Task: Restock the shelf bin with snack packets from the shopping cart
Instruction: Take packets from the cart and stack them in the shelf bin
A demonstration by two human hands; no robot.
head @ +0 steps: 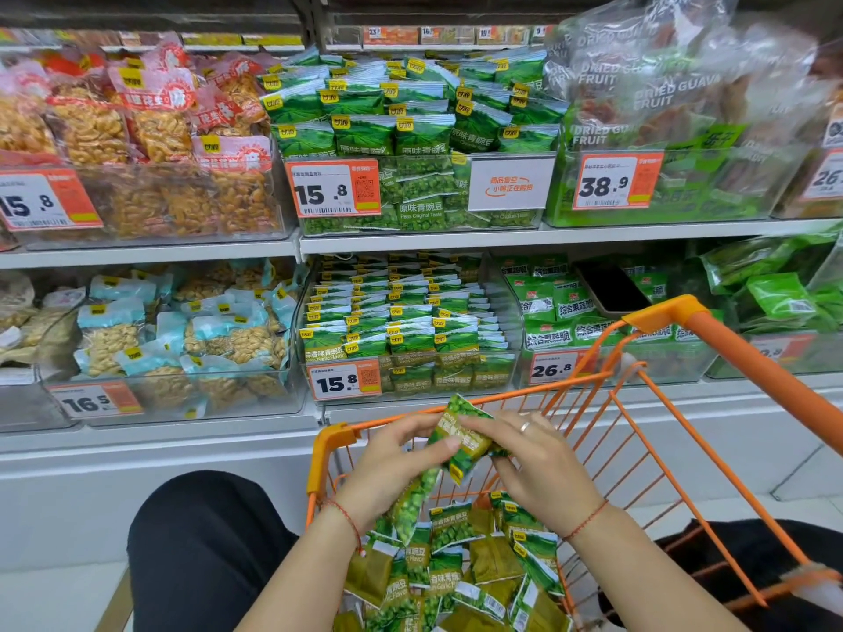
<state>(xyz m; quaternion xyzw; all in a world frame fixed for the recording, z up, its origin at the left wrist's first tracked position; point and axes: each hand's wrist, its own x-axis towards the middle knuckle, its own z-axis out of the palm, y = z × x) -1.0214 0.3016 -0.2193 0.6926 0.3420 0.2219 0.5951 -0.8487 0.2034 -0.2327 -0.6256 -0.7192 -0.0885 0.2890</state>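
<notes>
Both hands are raised over the orange shopping cart (657,403). My left hand (392,463) and my right hand (533,463) together hold a small bunch of green pea snack packets (460,437), with thumbs and fingers pinching them from either side. One more packet (413,499) hangs down below my left hand. Several green pea packets (460,572) lie loose in the cart's basket. Straight ahead on the lower shelf stands the clear bin (410,385) of the same garlic-flavour packets, tagged 15.8, filled in neat rows.
Neighbouring clear bins hold cashews (182,339) on the left and green vegetable-crisp packs (556,307) on the right. A dark phone (609,287) lies on those packs. The upper shelf carries peanuts, more pea packets and dried guava. My dark-clothed knees flank the cart.
</notes>
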